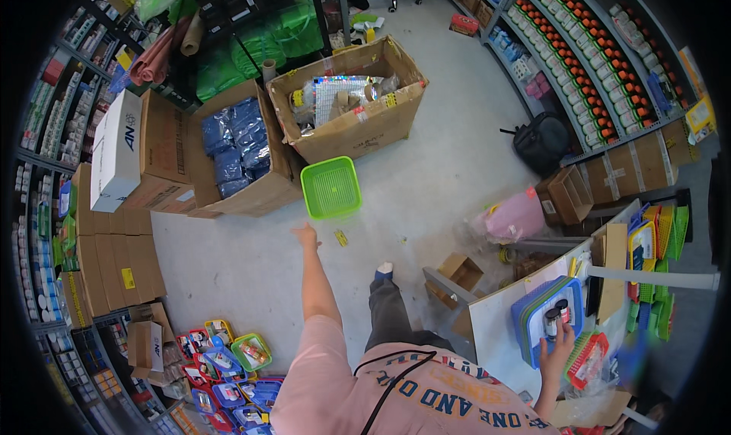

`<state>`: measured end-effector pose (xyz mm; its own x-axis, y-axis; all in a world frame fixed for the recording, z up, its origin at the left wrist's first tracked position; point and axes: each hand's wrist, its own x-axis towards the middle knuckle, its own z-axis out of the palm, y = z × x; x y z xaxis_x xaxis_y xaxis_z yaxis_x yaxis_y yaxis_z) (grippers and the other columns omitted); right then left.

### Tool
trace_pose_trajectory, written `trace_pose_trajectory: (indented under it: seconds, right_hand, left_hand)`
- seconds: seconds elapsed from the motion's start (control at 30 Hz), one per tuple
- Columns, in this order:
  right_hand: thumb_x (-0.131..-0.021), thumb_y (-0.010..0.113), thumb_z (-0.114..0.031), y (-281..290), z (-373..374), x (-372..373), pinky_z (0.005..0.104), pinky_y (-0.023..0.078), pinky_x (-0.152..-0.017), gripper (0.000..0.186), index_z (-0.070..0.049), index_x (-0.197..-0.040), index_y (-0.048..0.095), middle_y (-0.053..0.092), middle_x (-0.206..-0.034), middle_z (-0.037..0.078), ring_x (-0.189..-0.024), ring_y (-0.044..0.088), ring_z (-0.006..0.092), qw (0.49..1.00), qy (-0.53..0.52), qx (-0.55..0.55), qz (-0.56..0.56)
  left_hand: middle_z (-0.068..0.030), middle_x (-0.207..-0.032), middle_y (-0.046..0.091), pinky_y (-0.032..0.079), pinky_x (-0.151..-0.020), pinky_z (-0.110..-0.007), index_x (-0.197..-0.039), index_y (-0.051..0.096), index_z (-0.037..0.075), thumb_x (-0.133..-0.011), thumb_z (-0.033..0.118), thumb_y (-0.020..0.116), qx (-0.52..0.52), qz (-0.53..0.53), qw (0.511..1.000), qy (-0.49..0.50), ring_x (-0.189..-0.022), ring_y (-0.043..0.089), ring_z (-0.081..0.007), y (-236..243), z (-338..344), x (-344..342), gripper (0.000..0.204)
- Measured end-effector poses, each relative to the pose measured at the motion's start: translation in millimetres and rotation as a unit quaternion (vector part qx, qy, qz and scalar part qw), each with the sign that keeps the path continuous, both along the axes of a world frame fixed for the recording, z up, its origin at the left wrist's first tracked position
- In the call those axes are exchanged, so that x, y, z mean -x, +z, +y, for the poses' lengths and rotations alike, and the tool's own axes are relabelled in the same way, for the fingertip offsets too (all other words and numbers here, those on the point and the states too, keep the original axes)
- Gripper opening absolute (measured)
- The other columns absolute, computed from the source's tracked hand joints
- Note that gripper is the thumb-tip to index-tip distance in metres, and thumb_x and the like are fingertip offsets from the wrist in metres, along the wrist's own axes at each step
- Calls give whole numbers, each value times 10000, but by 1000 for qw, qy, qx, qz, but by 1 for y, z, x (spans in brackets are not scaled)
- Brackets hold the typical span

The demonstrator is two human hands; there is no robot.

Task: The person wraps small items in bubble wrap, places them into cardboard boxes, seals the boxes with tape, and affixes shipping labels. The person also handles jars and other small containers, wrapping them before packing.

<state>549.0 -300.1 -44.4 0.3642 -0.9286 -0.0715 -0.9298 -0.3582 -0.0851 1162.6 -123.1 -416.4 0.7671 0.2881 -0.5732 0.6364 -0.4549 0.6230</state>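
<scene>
My left hand [307, 235] reaches forward over the floor with its fingers stretched out and nothing in them. Just beyond its fingertips is a light green plastic basket [331, 190], tilted beside the cardboard boxes; a small gap separates hand and basket. I cannot tell whether the basket rests fully on the floor. At the right, my right hand [558, 350] has its thumb and fingers around the lower ends of two small dark bottles [551, 322], one with a white cap and one with a reddish cap. The bottles are over a stack of blue baskets [525, 313] on a white table.
Ahead stand an open carton of blue packets [236, 142] and a carton of packing scraps [403, 104]. Colourful filled baskets [228, 366] crowd the lower left. Shelves of orange-capped bottles [586, 70] and a black backpack [539, 142] are at the right.
</scene>
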Motion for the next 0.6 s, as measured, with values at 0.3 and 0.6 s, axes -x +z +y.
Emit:
trace_pose_trajectory:
  seconds: [0.3, 0.6]
  right_hand:
    - [-730, 688, -87, -10, 2, 15, 448, 334, -973, 420, -55, -1136, 584, 492, -1208, 185, -1144, 453, 362, 998, -56, 41, 0]
    - [-791, 676, -68, -53, -10, 93, 277, 521, -731, 154, -1, -929, 658, 661, -902, 99, -831, 638, 158, 856, -316, 29, -407]
  left_hand:
    - [-194, -1082, 584, 534, -552, -377, -1328, 377, 8, -839, 239, 600, -53, 54, 980, -183, -846, 605, -300, -6, -22, 66, 585]
    - [-157, -1044, 623, 494, -771, -302, -1180, 537, 14, -876, 170, 569, 254, 6, 780, -572, -864, 625, -204, 85, -197, 254, 344]
